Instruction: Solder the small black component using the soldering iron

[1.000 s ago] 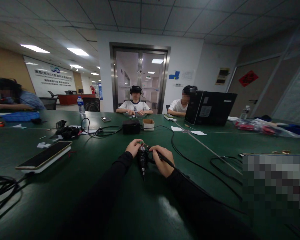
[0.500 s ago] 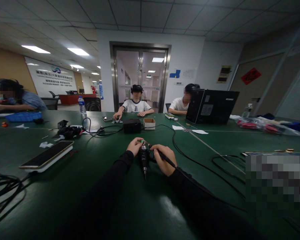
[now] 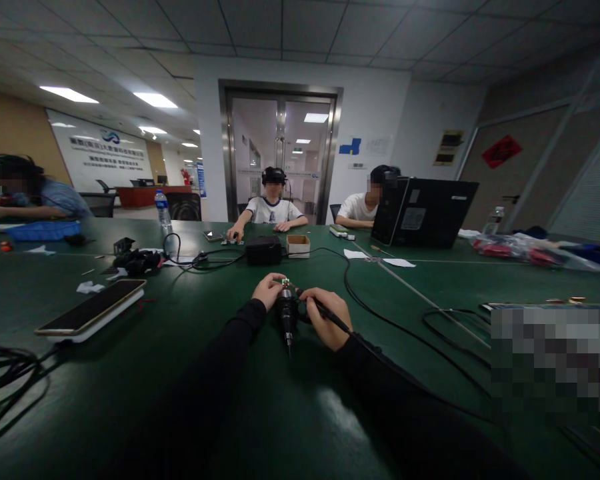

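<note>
In the middle of the table a black, cylindrical power tool (image 3: 286, 313) lies with its thin metal shaft pointing towards me. At its far end sits a small green circuit board (image 3: 285, 283) with reddish wires or metal by it. My left hand (image 3: 267, 292) is closed, thumb and fingertips at the board; the exact grip is too small to make out. My right hand (image 3: 330, 317) holds a soldering iron (image 3: 333, 319) like a pen, its cord trailing along my right sleeve. The iron's tip meets or nearly meets the near side of the board.
Beyond my hands stand a black box (image 3: 263, 251) and a small open carton (image 3: 298, 245). A phone (image 3: 93, 307) on a white block lies left, a black computer case (image 3: 423, 212) at back right. Cables (image 3: 375, 313) cross the table. Several people sit around it.
The view has shifted very slightly. My hands, the power tool and the soldering iron keep nearly the same pose. The hand of the person opposite has moved a little over small parts.
</note>
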